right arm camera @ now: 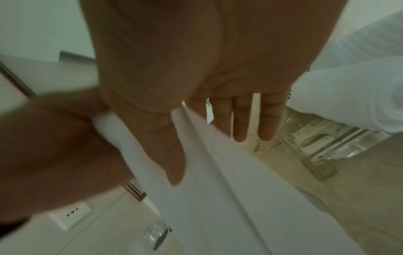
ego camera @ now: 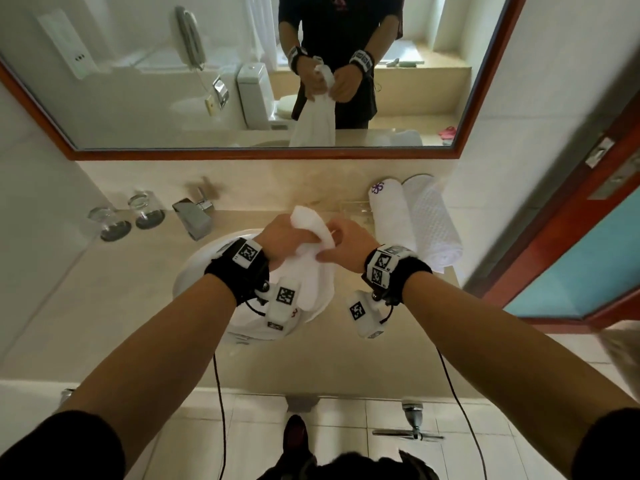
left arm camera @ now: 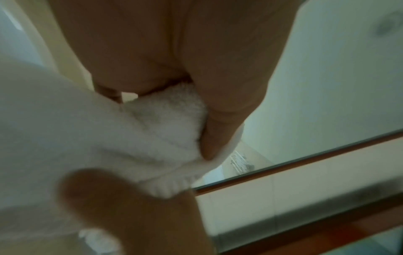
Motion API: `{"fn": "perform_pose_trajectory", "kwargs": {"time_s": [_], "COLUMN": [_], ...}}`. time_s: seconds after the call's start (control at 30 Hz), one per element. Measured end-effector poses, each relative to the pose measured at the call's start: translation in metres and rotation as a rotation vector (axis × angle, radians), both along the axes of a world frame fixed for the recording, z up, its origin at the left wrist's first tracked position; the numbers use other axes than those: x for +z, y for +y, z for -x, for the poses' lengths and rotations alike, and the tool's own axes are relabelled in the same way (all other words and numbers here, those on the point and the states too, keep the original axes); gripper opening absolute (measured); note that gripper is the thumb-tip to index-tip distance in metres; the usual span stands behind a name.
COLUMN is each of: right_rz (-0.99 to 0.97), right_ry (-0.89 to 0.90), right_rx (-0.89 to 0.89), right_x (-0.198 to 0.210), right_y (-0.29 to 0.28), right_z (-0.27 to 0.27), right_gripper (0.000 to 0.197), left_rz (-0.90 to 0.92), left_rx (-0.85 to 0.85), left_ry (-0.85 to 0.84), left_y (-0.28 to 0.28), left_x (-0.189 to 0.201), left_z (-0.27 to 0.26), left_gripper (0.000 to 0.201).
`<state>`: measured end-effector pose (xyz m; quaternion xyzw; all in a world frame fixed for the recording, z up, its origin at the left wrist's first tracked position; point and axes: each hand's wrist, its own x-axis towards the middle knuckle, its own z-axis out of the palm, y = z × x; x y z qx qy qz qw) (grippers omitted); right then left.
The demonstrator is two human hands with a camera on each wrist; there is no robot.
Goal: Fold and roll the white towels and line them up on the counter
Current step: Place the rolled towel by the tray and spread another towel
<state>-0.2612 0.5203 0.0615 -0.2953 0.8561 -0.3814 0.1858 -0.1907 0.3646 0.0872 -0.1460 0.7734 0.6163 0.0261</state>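
Note:
Over the sink I hold a white towel bunched at its top, the rest hanging down into the basin. My left hand grips the bunched top; in the left wrist view its thumb presses into the towel. My right hand pinches a straight edge of the towel under its thumb, the other fingers held straight. Two rolled white towels lie side by side at the counter's back right: one with a purple flower mark, one waffle-textured.
A white basin sits below my hands, with a chrome faucet behind it. Two upturned glasses stand at the back left. A clear tray lies beside the rolls. Mirror ahead, a red-framed door at right.

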Motion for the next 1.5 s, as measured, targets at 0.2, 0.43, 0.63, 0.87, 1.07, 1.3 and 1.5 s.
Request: {"fn": "perform_pose_trajectory", "kwargs": {"time_s": [0.2, 0.43, 0.63, 0.87, 1.07, 1.3, 1.5], "right_rz": [-0.060, -0.251, -0.059, 0.095, 0.103, -0.187, 0.225], "right_ry": [-0.077, -0.082, -0.132, -0.004, -0.001, -0.087, -0.509], "right_rx": [0.010, -0.172, -0.316, -0.260, -0.506, -0.472, -0.550], "right_x": [-0.005, -0.023, -0.007, 0.017, -0.002, -0.018, 0.007], "right_y": [0.003, 0.027, 0.032, 0.025, 0.073, 0.089, 0.061], "right_z": [-0.017, -0.003, 0.001, -0.001, 0.017, 0.031, 0.030], "right_gripper": [0.039, 0.040, 0.037, 0.020, 0.008, 0.028, 0.043], "left_rz": [0.063, 0.165, 0.263, 0.209, 0.192, 0.209, 0.251], "left_rx": [0.141, 0.525, 0.598, 0.474, 0.680, 0.755, 0.672], "left_ry": [0.251, 0.341, 0.232, 0.039, 0.206, 0.253, 0.152], "left_y": [0.025, 0.011, -0.014, 0.000, -0.003, -0.005, -0.023], "left_x": [0.052, 0.077, 0.063, 0.048, 0.064, 0.071, 0.059], "left_z": [-0.011, -0.031, -0.042, -0.037, -0.022, -0.005, -0.019], "left_gripper": [0.058, 0.032, 0.066, 0.013, 0.030, 0.053, 0.019]}}
